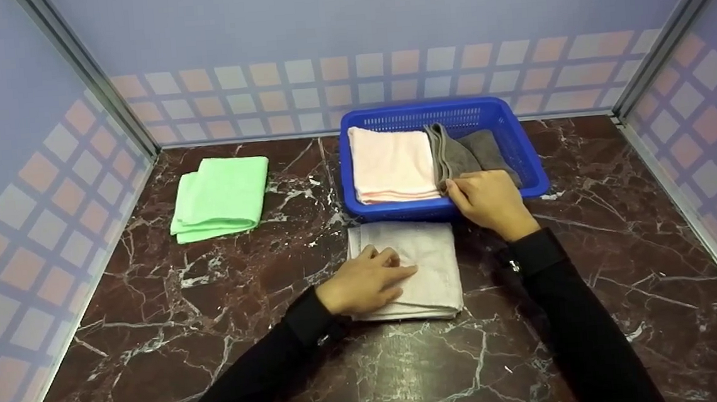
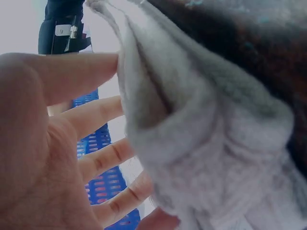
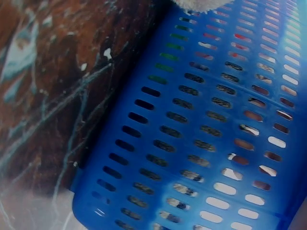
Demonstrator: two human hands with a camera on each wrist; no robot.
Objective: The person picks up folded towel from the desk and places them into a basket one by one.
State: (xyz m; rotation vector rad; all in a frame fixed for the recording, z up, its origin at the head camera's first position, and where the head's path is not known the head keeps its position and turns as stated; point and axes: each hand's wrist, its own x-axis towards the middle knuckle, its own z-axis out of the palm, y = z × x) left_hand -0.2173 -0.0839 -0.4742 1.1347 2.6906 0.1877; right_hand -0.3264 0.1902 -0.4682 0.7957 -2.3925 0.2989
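Note:
My left hand [image 1: 370,282] rests with relaxed fingers on a folded white towel [image 1: 428,253] lying in front of the basket. Up close in the left wrist view, the fingertips meet the layered folds of this white towel [image 2: 192,124]. A blue plastic basket [image 1: 533,170] holds a folded pale pink towel [image 1: 394,164] on its left and dark grey towels [image 1: 487,148] on its right. Over the basket's front rim, my right hand [image 1: 491,201] pinches the front end of the upright grey towel [image 1: 450,153]; its fingertips are partly hidden.
A folded green towel [image 1: 229,194] lies on the dark marbled tabletop [image 1: 172,340] at the left. Patterned panels [image 1: 226,21] enclose the back and both sides. The basket's slotted wall [image 3: 192,115] fills most of the right wrist view.

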